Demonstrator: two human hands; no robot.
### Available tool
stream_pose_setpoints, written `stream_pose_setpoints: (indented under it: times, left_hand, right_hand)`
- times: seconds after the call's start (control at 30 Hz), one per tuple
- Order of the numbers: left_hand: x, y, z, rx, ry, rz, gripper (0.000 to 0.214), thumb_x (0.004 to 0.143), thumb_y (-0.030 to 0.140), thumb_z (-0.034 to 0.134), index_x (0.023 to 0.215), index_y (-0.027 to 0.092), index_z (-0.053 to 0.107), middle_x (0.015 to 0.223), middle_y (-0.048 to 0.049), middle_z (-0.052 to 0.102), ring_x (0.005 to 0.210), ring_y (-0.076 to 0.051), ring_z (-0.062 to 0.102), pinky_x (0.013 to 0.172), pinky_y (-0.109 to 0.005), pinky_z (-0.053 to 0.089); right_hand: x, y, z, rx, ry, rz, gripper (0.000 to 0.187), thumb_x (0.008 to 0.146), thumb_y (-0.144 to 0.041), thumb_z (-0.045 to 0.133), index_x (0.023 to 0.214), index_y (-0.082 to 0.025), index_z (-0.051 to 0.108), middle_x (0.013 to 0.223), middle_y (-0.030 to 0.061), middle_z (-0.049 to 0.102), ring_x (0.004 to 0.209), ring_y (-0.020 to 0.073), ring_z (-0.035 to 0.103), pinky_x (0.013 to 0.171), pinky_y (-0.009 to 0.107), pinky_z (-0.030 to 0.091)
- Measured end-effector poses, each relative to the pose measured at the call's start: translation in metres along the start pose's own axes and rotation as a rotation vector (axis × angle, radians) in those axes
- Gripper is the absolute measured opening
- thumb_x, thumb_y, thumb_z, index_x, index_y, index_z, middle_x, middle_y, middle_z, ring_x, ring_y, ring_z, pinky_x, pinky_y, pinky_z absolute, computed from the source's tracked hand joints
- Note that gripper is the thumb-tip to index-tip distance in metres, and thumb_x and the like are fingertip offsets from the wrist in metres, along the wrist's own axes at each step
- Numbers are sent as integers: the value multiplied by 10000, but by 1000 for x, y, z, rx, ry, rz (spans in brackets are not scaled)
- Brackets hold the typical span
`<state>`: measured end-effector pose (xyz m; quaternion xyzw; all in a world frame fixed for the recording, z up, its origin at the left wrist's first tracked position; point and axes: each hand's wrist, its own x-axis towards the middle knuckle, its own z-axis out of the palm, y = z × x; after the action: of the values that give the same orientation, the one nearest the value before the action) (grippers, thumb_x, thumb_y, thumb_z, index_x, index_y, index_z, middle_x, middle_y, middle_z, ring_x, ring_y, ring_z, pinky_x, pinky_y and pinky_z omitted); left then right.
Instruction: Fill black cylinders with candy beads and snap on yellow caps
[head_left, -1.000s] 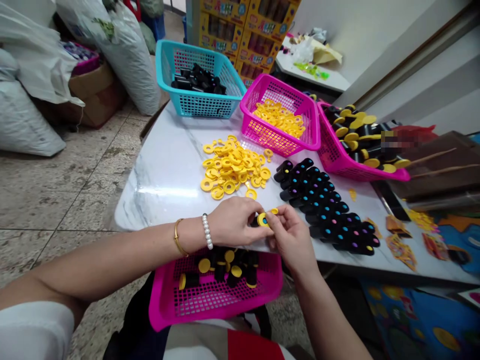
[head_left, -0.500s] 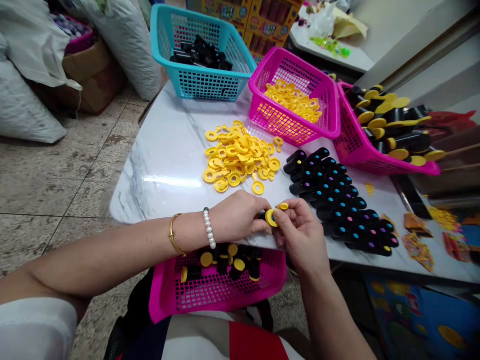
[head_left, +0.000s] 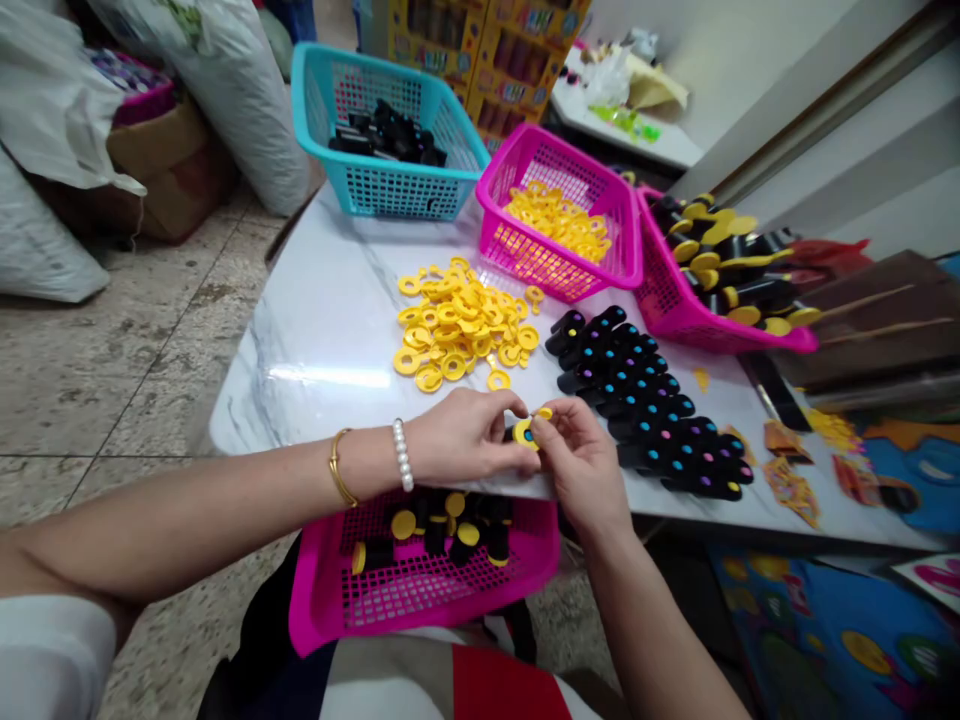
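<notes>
My left hand (head_left: pixel 463 436) grips a short black cylinder (head_left: pixel 517 434) with a blue dot on its end, most of it hidden by my fingers. A yellow ring (head_left: pixel 524 435) sits around that end. My right hand (head_left: pixel 581 465) is at the same spot, its fingers touching the ring and pinching a small yellow piece (head_left: pixel 544 413). Beside my hands lies a block of black cylinders (head_left: pixel 645 400) with blue and purple dots, standing in rows on the marble table (head_left: pixel 315 400). A loose pile of yellow rings (head_left: pixel 457 325) lies farther ahead.
Below my arms, a pink basket (head_left: pixel 420 590) holds black cylinders with yellow discs. A pink basket of yellow rings (head_left: pixel 559 220), a teal basket of black parts (head_left: pixel 382 140) and a tilted pink basket (head_left: pixel 697 290) stand along the far edge. Stuffed sacks (head_left: pixel 217 90) lean on the left.
The view has shifted slightly, with the table sitting lower and farther left. My hands stay together on the cylinder and ring, and the small yellow piece now sits closer to the ring.
</notes>
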<state>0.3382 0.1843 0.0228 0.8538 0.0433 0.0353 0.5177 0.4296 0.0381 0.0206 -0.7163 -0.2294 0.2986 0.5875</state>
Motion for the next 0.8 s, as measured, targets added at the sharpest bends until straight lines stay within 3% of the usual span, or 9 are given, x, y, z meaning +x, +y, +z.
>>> stream_pose_setpoints:
  times: [0.07,0.13,0.23,0.37,0.47,0.53,0.63,0.8]
  left_hand:
    - [-3,-1,5,114,53,82,415,746,467,686,989,145,586,700,5,604,641,-130,560,571,-229,404]
    - [-4,-2,8,232,91,160,363,782,457,653,950,141,594,818,-33,614,748,-156,578,645,-253,431]
    - [-4,-6,9,351,102,215,325,838,451,584,966,154,614,922,-57,594,829,-172,579,702,-271,444]
    - [-2,-8,10,419,53,196,283,853,419,562,950,161,625,881,-46,585,784,-164,572,662,-263,440]
    - [-1,-6,14,459,60,147,263,840,383,558,927,145,627,875,-53,590,774,-174,571,647,-274,440]
    - [-1,-4,16,470,86,112,252,819,370,560,911,145,626,867,-51,591,765,-179,570,647,-285,442]
    - [-2,-2,17,466,108,90,235,800,371,555,881,159,615,840,-38,581,753,-179,565,648,-291,443]
    - [-2,-3,11,414,148,151,248,816,393,546,885,156,570,897,-40,551,774,-160,548,670,-277,433]
  right_hand:
    - [1,0,-4,33,3,10,251,770,-427,686,821,-218,558,709,-40,562,528,91,549,479,206,490]
    - [6,-1,-10,112,-36,70,288,795,-483,637,777,-205,562,656,-29,568,515,108,549,478,228,492]
    - [15,-6,-20,153,-183,180,339,778,-500,645,711,-196,513,563,-38,543,451,106,515,428,222,438]
    - [21,-18,-23,-142,-385,173,287,756,-407,699,758,-203,496,600,-51,552,450,88,477,430,205,376]
    - [14,-21,-17,-433,-258,-40,190,808,-351,647,797,-213,518,658,-44,533,556,105,483,505,220,380]
    - [5,-17,-12,-498,-152,-162,134,851,-328,590,821,-218,519,698,-34,528,618,119,489,558,232,387]
    - [-5,-5,-10,-392,-110,-194,112,887,-335,537,885,-224,522,791,-13,548,695,136,520,612,247,414]
    - [-9,5,-8,-258,-135,-191,198,845,-347,614,972,-219,534,806,-17,547,685,124,511,607,239,416]
